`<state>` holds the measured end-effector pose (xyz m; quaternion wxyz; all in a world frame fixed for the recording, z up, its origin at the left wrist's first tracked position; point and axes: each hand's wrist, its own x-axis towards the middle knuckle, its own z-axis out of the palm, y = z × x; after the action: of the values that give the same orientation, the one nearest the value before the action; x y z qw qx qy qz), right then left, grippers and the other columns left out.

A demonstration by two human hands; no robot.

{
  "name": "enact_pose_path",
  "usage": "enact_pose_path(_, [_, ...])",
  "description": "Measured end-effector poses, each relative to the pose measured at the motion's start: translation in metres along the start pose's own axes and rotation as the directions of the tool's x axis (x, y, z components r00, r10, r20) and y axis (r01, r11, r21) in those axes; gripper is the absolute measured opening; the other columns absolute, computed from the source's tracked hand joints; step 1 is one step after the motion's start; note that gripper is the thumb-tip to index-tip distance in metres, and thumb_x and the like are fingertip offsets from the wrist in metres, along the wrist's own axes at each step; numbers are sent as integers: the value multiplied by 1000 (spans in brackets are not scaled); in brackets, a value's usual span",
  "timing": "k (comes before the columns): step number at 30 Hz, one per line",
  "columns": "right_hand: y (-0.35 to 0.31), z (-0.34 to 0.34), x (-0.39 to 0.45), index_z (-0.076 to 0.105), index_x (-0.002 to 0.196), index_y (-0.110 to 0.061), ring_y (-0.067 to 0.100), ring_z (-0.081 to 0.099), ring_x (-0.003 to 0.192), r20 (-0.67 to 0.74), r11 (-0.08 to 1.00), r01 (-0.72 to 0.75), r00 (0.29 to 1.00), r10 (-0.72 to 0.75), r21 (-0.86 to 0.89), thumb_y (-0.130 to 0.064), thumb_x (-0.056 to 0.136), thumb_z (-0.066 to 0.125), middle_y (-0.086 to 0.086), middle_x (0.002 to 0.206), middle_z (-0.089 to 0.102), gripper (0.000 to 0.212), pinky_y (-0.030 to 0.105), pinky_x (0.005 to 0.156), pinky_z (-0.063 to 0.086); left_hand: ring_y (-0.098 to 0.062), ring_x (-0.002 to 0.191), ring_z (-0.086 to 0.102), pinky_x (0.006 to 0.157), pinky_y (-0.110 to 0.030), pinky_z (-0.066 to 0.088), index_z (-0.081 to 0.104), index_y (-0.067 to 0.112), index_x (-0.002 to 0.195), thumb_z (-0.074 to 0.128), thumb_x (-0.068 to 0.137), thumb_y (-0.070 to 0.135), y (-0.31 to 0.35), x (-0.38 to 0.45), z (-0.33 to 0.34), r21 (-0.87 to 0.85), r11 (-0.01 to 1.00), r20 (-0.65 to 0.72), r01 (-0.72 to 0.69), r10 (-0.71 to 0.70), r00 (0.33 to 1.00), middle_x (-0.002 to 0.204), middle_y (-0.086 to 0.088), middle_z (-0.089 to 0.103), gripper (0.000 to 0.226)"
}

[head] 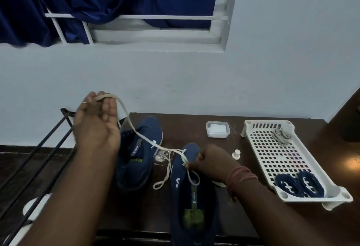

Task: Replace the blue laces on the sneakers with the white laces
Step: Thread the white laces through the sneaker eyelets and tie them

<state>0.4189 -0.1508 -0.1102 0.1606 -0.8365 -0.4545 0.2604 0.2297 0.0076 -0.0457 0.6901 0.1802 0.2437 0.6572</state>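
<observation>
Both hands, left (97,123) and right (210,163), pinch flat woven white lace (136,131).

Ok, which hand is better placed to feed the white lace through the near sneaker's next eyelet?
Probably the right hand: it pinches the white lace right at the near sneaker, while the left hand holds the lace end high.

My left hand (97,123) is raised, palm toward me, fingertips pinching the white lace (136,129). My right hand (209,163) sits lower, knuckles up, fingers curled, pinching the same lace; bands circle its wrist.
</observation>
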Motion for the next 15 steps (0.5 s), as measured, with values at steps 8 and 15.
enact_pose_path(8, [-6, 0, -2, 67, 71, -7, 18, 59, 65, 70, 921, 31, 996, -63, 389, -23, 86, 67, 13, 73, 68, 22, 39, 71, 57, -18, 90, 75, 77, -29, 60, 59, 6, 102, 51, 102, 13, -18, -12, 17, -171, 968, 102, 185, -170, 980, 98, -14, 73, 11])
enact_pose_path(15, [-49, 14, -18, 63, 120, -9, 21, 69, 88, 81, 584, 121, 948, -309, 803, -13, 96, 61, 14, 113, 71, 25, 30, 70, 55, -20, 106, 71, 89, -30, 58, 65, 9, 110, 57, 98, 16, -37, -32, 23, 73, 973, 237, 217, -228, 944, 108, -8, 73, 16])
